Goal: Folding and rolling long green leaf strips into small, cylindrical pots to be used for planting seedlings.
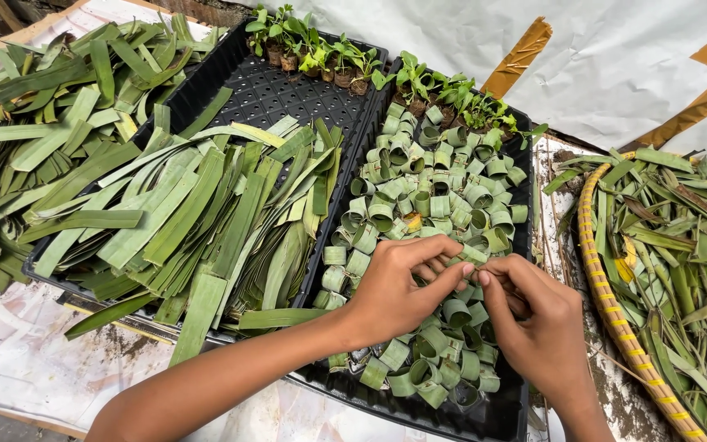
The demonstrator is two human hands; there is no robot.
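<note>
Both hands meet over the black tray (501, 413): left hand (394, 290) and right hand (533, 323) pinch 1 leaf ring (470, 260) between closed fingertips, mid-forming; next needs a steady tuck.

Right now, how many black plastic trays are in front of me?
2. The left tray holds flat leaf strips; the right tray holds rolled leaf rings, beneath both hands. More may be hidden under the leaves.

A single head-worn camera is looking steeply down and forward from close range, taking in the black trays (353, 123) on the worktop (26, 360), both hands at the lower centre.
</note>
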